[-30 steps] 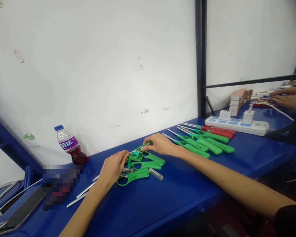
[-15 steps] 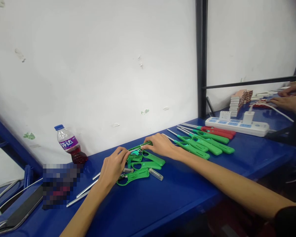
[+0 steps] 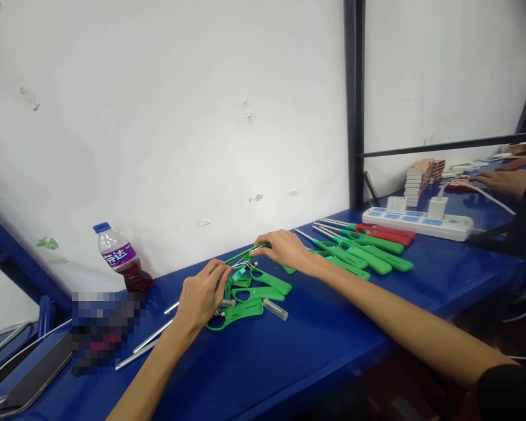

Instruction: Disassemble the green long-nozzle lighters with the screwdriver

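My left hand (image 3: 201, 295) is closed, thumb and fingertips together at the left end of a green lighter half-shell with thin white wires. What it pinches is too small to make out. My right hand (image 3: 283, 250) curls over the right end of the shell, its fingers pinched on a small part that I cannot make out. A teal piece (image 3: 239, 273) shows between the hands. Below lie several open green casings (image 3: 245, 311) and a clear fuel tube (image 3: 275, 309). Silver metal rods (image 3: 135, 354) rest left of my left forearm.
Finished-looking green lighters (image 3: 370, 257) and red ones (image 3: 392, 232) lie right on the blue table (image 3: 289, 356). Behind them sits a white power strip (image 3: 416, 224). A drink bottle (image 3: 121, 257) leans at the wall. Another person's hands (image 3: 504, 181) show far right.
My right hand has moved slightly up, and a green piece now shows beneath it. The teal piece between the hands is more exposed. The whole view has shifted a little.
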{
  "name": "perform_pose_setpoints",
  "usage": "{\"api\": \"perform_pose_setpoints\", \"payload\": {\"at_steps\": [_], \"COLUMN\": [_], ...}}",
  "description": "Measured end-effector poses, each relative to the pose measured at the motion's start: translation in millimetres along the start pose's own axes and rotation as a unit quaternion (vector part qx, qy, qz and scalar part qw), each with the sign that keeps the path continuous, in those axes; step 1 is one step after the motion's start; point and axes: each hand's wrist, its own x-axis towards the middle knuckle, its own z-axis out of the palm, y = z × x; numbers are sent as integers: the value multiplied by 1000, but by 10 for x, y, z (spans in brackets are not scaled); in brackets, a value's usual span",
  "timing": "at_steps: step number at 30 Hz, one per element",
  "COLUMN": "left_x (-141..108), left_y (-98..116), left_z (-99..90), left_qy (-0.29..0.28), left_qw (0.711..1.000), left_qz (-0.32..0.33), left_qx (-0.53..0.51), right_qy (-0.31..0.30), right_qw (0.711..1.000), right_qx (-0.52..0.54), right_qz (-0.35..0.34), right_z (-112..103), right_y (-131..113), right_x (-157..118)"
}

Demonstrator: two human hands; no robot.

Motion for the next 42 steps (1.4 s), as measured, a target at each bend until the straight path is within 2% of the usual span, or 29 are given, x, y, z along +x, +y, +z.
{"api": "perform_pose_setpoints", "payload": {"at_steps": [16,20,24,26,29,35,38,42], "left_x": [15,-11,-34,-40,-43,-49,-55,-59], "left_y": [23,-46,-227,-306,-342,-229,-199,-224], "left_z": [0,-78,-239,-276,-243,-88,-32,39], "left_qy": [42,70,128,141,119,32,-7,-61], "left_qw": [999,998,991,988,991,997,997,994], "left_qz": [16,4,-37,-55,-60,-41,-44,-57], "left_qx": [11,-5,-17,-16,-21,-49,-57,-64], "right_qy": [27,23,37,50,61,32,17,11], "right_qw": [997,994,985,982,985,993,994,995], "right_qx": [-70,-101,-131,-138,-133,-110,-101,-90], "right_qz": [2,42,110,118,88,-6,-38,-49], "right_z": [52,-9,-191,-250,-226,-22,23,37], "right_y": [-103,113,487,565,489,214,171,154], "right_x": [-11,27,62,66,56,7,-11,-22]}}
